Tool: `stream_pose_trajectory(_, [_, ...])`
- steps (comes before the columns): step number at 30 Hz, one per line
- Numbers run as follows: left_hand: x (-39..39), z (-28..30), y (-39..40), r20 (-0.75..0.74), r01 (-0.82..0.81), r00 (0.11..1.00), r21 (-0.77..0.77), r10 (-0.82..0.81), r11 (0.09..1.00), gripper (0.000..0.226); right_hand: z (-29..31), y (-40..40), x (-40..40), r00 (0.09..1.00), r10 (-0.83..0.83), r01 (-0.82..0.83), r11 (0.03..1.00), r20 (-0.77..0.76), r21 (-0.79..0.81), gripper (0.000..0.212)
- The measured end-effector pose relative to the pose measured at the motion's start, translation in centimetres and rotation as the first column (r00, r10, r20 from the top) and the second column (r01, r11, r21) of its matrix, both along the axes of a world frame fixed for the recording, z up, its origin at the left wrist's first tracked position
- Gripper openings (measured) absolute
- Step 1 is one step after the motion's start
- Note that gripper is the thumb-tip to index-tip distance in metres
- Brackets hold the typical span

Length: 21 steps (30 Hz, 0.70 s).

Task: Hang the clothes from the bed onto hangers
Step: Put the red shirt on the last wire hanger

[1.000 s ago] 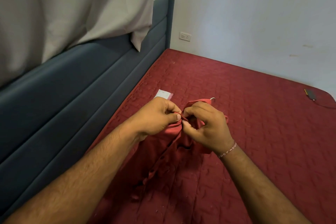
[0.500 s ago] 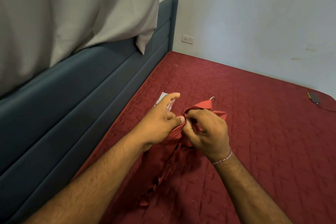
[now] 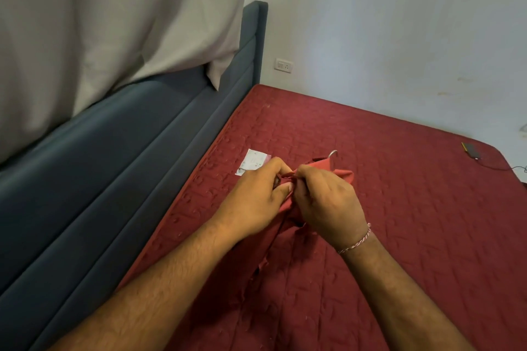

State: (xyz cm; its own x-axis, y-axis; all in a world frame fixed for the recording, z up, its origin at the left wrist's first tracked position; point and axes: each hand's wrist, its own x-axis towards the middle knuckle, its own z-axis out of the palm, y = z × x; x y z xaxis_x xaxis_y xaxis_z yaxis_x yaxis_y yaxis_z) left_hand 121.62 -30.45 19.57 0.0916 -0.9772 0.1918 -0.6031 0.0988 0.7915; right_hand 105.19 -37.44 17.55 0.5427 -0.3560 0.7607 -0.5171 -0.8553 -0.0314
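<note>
Red quilted bed [image 3: 413, 236] fills the frame's lower right; at centre, left hand [image 3: 253, 202] and right hand [image 3: 328, 202] each pinch the crumpled red shirt [image 3: 343, 175], a hanger hook [image 3: 333, 153] poking out above.

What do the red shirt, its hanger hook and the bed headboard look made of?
Red shirt: soft matte woven cloth, creasing where both hands pinch it. Hanger hook: probably metal, thin with a pale glint. Dark blue headboard: padded matte fabric upholstery, judging by its soft channelled ridges.
</note>
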Motion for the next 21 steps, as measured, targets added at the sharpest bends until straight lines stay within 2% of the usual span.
stream_pose_trajectory(3, [-0.2, -0.2, -0.5, -0.006, -0.076, 0.997, -0.013, 0.076, 0.997, 0.006, 0.7, 0.0, 0.8, 0.993, -0.122, 0.122, 0.987, 0.011, -0.103, 0.02])
stream_pose_trajectory(6, [-0.1, -0.7, -0.7, -0.03, -0.107, 0.994, -0.06, 0.106, 0.992, 0.007, 0.6, 0.9, 1.0, 0.99, -0.135, 0.14, 0.983, 0.049, -0.122, 0.022])
stream_pose_trajectory(8, [0.1, -1.3, -0.7, -0.08, -0.109, 0.992, -0.097, 0.101, 0.989, 0.01, 0.2, 2.6, 0.6, 0.998, -0.054, 0.054, 0.998, 0.028, 0.017, 0.012])
stream_pose_trajectory(9, [0.3, -1.7, -0.6, -0.108, -0.1, 0.99, -0.117, 0.087, 0.988, 0.012, -0.1, 3.5, 0.5, 0.999, -0.019, 0.013, 0.991, 0.045, 0.133, 0.014])
stream_pose_trajectory(10, [0.5, -2.0, -0.4, -0.132, -0.079, 0.989, -0.134, 0.061, 0.988, 0.012, -0.3, 4.2, 0.2, 0.993, -0.003, -0.029, 0.961, 0.116, 0.276, 0.02])
stream_pose_trajectory(12, [0.9, -2.4, -0.4, -0.159, -0.025, 0.987, -0.16, -0.001, 0.987, 0.013, -0.3, 4.3, -0.1, 0.936, -0.089, -0.118, 0.831, 0.339, 0.543, 0.022])
stream_pose_trajectory(13, [1.0, -2.6, -0.4, -0.17, -0.001, 0.985, -0.165, -0.027, 0.986, 0.013, -0.1, 3.9, -0.4, 0.903, -0.139, -0.15, 0.785, 0.407, 0.601, 0.02])
stream_pose_trajectory(14, [1.1, -2.6, -0.4, -0.179, 0.019, 0.983, -0.17, -0.05, 0.985, 0.014, 0.3, 3.4, -0.7, 0.896, -0.157, -0.14, 0.787, 0.415, 0.6, 0.02])
stream_pose_trajectory(18, [0.8, -2.6, -0.7, -0.198, 0.04, 0.977, -0.182, -0.076, 0.982, 0.017, 2.0, 1.6, -1.6, 0.993, -0.019, -0.03, 0.915, 0.119, 0.402, 0.023])
stream_pose_trajectory(21, [0.5, -2.6, -0.8, -0.214, 0.023, 0.975, -0.174, -0.061, 0.984, 0.019, 2.3, 1.0, -1.8, 0.998, 0.056, -0.059, 0.95, 0.018, 0.307, 0.024])
